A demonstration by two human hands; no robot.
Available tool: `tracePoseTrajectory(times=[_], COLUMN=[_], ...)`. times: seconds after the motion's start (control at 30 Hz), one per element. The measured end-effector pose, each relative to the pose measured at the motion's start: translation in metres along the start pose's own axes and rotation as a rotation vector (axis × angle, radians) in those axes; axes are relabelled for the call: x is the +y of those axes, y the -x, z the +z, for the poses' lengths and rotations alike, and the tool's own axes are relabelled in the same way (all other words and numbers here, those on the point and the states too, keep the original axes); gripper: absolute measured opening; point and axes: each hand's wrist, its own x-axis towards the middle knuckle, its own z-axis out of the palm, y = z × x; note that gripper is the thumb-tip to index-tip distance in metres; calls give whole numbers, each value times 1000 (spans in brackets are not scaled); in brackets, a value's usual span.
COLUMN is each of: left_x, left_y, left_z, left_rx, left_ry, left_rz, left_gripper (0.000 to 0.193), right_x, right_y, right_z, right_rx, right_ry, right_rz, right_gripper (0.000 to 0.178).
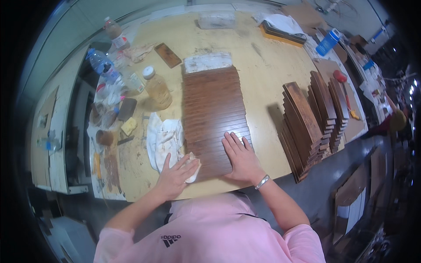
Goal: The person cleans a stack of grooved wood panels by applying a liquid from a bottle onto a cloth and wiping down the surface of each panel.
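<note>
A row of brown wooden strips (212, 103) lies side by side on the table in front of me, forming a long panel with a glossy surface. My right hand (241, 157) rests flat on the near right part of the strips, fingers spread. At the near left corner, my left hand (176, 173) holds a small folded off-white cloth (193, 170) against the strips' edge. Its thumb points away from the other fingers. A larger stained white cloth (165, 140) lies crumpled just left of the strips. A white wrapped block (208, 62) touches their far end.
Stacks of dark wooden strips (302, 125) lean at the right. Bottles, including one with yellowish liquid (158, 90), stand left, near a yellow sponge (129, 126) and a brown cup (104, 138). One loose brown board (167, 55) lies farther back. A blue bottle (328, 42) stands far right.
</note>
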Motion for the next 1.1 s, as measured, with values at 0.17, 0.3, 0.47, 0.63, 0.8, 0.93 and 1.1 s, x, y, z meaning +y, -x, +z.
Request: tracePoseTrajectory(times=[0.17,0.3,0.47,0.63,0.8,0.93,1.1], left_x=[-18,-27,-17,-32,-16,4,1], left_y=[-57,-29,-58,-47,-37,-38,1], left_z=[-9,-11,1,-14,-3,1,6], left_rx=[51,-53,-6,-24,-71,-72,-12], left_ry=[-49,-61,-16,-57,-98,-64,-105], left_rz=[105,165,239,262,238,288,259], left_gripper=[66,68,71,66,74,75,73], right_x=[-9,-1,-8,-7,-8,-8,-8], right_y=[-5,-3,-5,0,-2,-2,2], right_z=[3,8,6,4,6,5,6], right_rx=[11,45,51,45,62,73,61], right_ry=[42,96,91,103,72,85,87], right_rz=[-13,-19,-7,-1,-3,-19,-5], right_gripper=[113,113,111,110,109,109,108])
